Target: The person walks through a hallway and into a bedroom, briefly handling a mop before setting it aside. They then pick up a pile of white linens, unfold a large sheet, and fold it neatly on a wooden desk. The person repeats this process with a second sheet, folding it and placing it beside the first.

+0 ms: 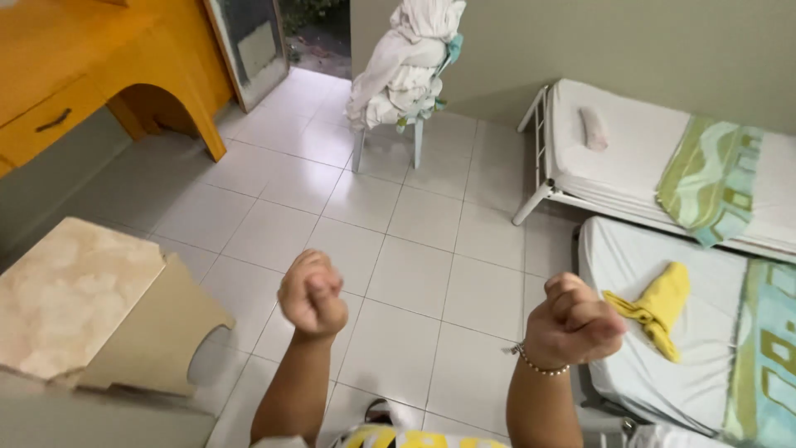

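1. Both hands are up in front of the body, over the white tiled floor [398, 249]. The left hand [313, 294] is curled into a tight fist with nothing in it that I can see. Same for the right hand [575, 319]: closed fist, looks empty, with a beaded bracelet [535, 365] on the wrist.

2. Closest thing to the right hand is the yellow cloth [659, 307], lying crumpled on the near bed [663, 373], just beside the fist in the picture but lower down and not touching it. A green patterned blanket [767, 357] runs along the far right of that mattress.

3. The second bed [630, 158] sits behind it against the wall, with a white metal frame, a small pinkish rolled cloth [594, 129] and another green blanket [709, 178] on top.

4. Left side: a marbled tabletop [75, 290] is near the left forearm, with an orange wooden desk [91, 75] further back.

5. Straight ahead, well apart from the hands, a chair [398, 124] is piled with white laundry [406, 58], and the heap looks top-heavy.

6. What could go wrong, as far as I can judge: the tiles look glossy, so footing could slip. Swinging the left arm wide could clip the tabletop's corner. A bump to that chair could tip the pile onto the floor.
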